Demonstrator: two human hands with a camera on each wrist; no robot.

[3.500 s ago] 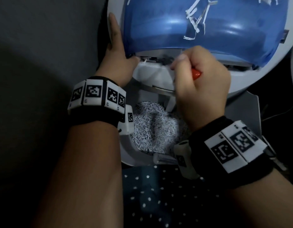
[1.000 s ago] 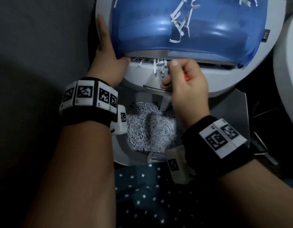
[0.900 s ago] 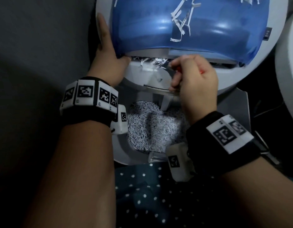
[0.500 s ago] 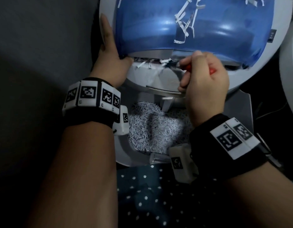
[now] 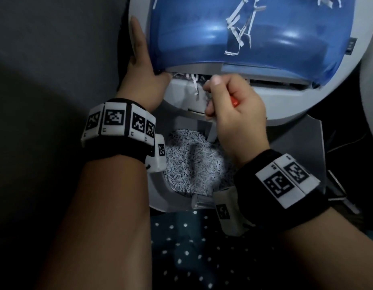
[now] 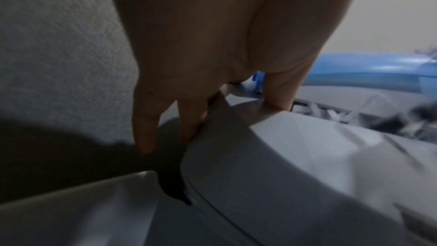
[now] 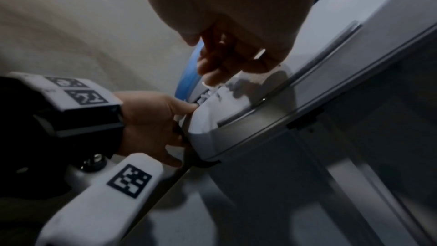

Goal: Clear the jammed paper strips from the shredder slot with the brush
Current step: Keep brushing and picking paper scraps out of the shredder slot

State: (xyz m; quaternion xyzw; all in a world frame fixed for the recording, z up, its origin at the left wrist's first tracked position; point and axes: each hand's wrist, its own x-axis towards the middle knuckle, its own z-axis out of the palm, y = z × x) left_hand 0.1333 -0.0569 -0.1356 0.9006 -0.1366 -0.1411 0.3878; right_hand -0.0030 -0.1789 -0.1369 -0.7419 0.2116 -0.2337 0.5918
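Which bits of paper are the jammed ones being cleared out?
Start at the shredder's blue cover. Just below its lower left edge, between the left hand and right hand, short white jammed strips poke from the slot, unlike the loose shreds piled below.

brush (image 5: pixel 234 101) bristles seemingly hidden behind right hand (image 5: pixel 233 114).

Head view: from above, facing down and forward over both forearms onto the shredder (image 5: pixel 286 105) top. Left wrist view: very close, along the left hand (image 6: pixel 212 53) at the shredder's left edge. Right wrist view: very close, under the right hand (image 7: pixel 236 25), facing leftward across the shredder front. Shared by all three: the slot (image 5: pixel 187 77) area with paper strips (image 5: pixel 194 82).
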